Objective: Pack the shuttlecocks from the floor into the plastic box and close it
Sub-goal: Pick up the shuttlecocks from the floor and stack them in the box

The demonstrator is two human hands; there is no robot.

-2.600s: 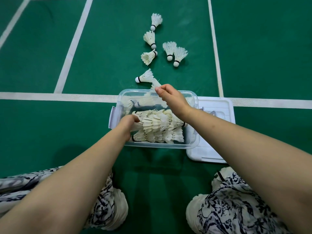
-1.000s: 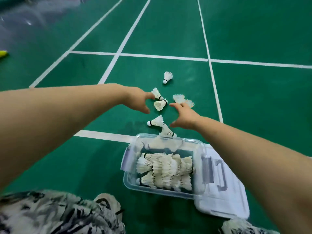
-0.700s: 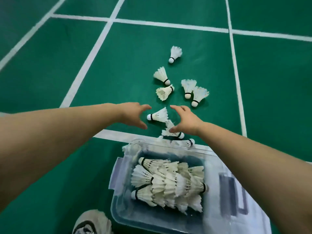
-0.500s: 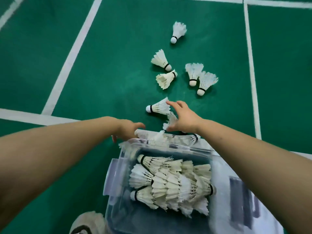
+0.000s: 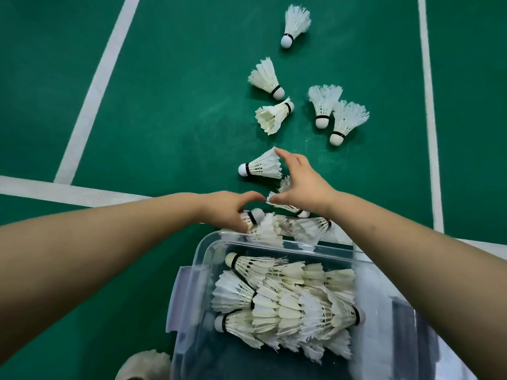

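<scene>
While several shuttlecocks (image 5: 321, 105) lie loose on the floor (image 5: 178, 105) beyond the plastic box's (image 5: 192, 283) far edge, gathering is underway: the left hand (image 5: 230, 209) is closed on one, the right hand (image 5: 304, 185) spread over another. Both must be carried into the box.

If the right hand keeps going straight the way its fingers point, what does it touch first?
The right hand points away from the box, fingertips already at the feather skirt of the nearest shuttlecock lying on the floor. That would be met first; contact may already exist, depth is unclear.
</scene>
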